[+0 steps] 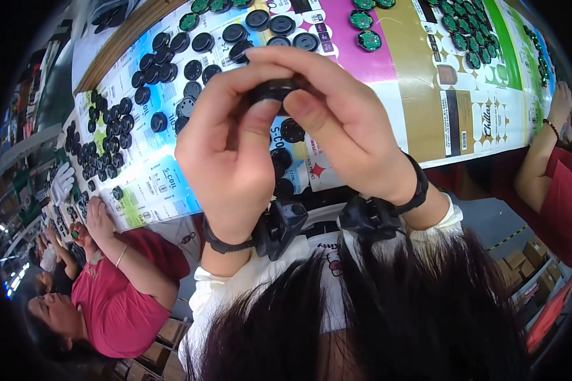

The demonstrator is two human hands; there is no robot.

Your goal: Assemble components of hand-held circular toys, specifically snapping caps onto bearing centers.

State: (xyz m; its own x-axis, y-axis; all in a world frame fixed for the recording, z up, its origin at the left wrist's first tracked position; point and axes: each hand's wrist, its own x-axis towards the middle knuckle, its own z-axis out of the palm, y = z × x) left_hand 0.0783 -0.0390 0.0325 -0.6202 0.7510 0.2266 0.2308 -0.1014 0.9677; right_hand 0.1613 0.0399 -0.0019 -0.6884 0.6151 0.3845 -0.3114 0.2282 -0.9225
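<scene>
A round black plastic part [273,91] is held up over the table between my two hands. My left hand [225,143] curls around its left side, with the thumb pressed against the near edge. On the other side my right hand [356,124] grips it too, its thumb on the rim and its fingers arched over the far side. The fingers hide much of the part. Just beyond my hands lie several similar black round parts [235,33], and a few dark ones [293,130] show beneath and between my wrists.
Many small black round pieces [111,136] cover the table's left side. Round green circuit boards [368,41] lie at the far middle and right. A wooden strip [117,47] edges the far left. Co-workers in red sit at left [124,286] and right [553,184].
</scene>
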